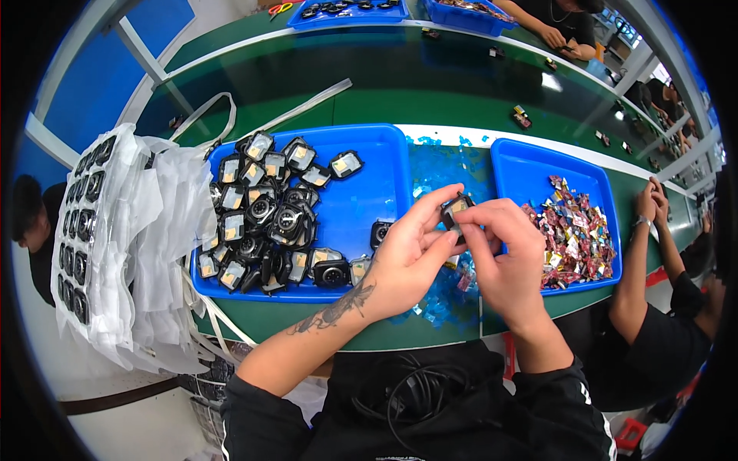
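Here, seen from above, a person works at a green bench, both hands raised over a patch of loose blue film scraps (438, 173) between two blue trays. The left hand (403, 257) and right hand (500, 246) meet on one small black square module (457, 209) with a pale protective sticker on its face; the left thumb and fingers pinch its left edge, while the right fingertips close on its near right corner, both hands narrowed around the piece. The left tray (380, 157) holds a heap of similar black modules (265, 219), many with stickers on, piled toward its left side. The right tray (523, 157) holds a mound of crumpled red, gold and silver peelings (573, 234). White bags of packed parts (115, 230) hang at the far left. Another person's arm (638, 269) rests at the right edge. By the look of it, the step in hand is peeling film off the module; the next move likely calls for a fingernail catching the sticker's corner while the other hand holds the piece steady.
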`<act>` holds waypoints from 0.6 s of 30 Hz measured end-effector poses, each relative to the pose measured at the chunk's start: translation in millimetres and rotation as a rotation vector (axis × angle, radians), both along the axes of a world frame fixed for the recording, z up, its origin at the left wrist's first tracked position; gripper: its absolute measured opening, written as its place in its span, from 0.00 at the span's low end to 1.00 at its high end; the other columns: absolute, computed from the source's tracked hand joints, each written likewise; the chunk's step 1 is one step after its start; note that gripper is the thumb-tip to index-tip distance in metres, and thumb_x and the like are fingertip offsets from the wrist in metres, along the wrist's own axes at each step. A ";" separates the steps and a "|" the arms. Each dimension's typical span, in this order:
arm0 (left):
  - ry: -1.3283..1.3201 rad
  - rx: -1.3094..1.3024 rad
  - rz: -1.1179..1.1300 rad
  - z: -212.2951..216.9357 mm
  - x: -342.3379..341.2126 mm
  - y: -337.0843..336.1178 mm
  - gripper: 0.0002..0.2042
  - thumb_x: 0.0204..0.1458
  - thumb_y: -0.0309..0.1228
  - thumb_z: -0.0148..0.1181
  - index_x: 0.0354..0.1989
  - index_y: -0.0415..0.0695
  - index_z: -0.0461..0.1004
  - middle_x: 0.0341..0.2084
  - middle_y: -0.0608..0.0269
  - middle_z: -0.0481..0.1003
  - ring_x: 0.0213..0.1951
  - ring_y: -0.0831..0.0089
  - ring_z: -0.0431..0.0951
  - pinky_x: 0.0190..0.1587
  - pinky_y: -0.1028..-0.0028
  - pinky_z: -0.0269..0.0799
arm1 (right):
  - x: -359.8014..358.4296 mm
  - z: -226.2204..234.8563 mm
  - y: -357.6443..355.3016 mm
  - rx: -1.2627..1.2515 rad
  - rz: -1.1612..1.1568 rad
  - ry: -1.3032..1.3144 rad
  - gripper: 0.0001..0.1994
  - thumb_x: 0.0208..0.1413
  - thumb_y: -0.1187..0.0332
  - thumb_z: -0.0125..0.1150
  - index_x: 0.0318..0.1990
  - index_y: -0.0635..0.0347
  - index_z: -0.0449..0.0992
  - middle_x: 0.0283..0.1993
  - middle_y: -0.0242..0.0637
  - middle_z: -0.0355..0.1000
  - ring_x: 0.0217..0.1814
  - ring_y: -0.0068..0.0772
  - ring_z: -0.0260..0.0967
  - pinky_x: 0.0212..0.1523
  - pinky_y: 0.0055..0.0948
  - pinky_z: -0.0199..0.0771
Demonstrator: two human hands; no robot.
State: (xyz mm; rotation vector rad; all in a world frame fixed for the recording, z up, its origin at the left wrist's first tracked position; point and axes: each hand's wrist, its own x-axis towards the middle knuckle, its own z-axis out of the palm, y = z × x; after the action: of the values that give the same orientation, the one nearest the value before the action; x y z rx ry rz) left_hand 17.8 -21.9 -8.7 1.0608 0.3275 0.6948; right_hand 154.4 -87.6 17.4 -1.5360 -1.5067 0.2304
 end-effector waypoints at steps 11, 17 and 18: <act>-0.018 0.011 0.259 -1.9 -2.7 31.2 0.21 0.61 0.21 0.47 0.63 0.36 0.57 0.53 0.47 0.70 0.53 0.56 0.76 0.54 0.68 0.75 | 50.0 13.1 -31.5 -0.217 0.487 -0.363 0.11 0.40 0.78 0.67 0.34 0.58 0.80 0.32 0.33 0.72 0.33 0.37 0.71 0.32 0.32 0.71; -0.004 0.085 0.237 1.7 -0.9 29.0 0.20 0.61 0.22 0.48 0.61 0.35 0.59 0.53 0.52 0.68 0.53 0.59 0.74 0.55 0.65 0.74 | 44.0 6.1 -38.3 -0.328 0.689 -0.669 0.09 0.43 0.72 0.58 0.34 0.57 0.78 0.36 0.32 0.67 0.40 0.35 0.66 0.39 0.31 0.66; -0.001 0.046 0.235 0.2 -2.8 23.8 0.20 0.61 0.22 0.48 0.61 0.35 0.59 0.53 0.53 0.68 0.53 0.60 0.74 0.55 0.64 0.74 | 43.4 2.0 -40.7 -0.304 0.707 -0.660 0.09 0.44 0.71 0.57 0.35 0.58 0.77 0.36 0.32 0.67 0.40 0.35 0.66 0.39 0.31 0.66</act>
State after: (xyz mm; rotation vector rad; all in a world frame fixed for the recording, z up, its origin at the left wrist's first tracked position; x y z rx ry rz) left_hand 15.0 1.8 -8.5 1.0756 0.4419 0.9159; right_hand 197.7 -128.2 19.4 -1.3002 -2.6247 0.3935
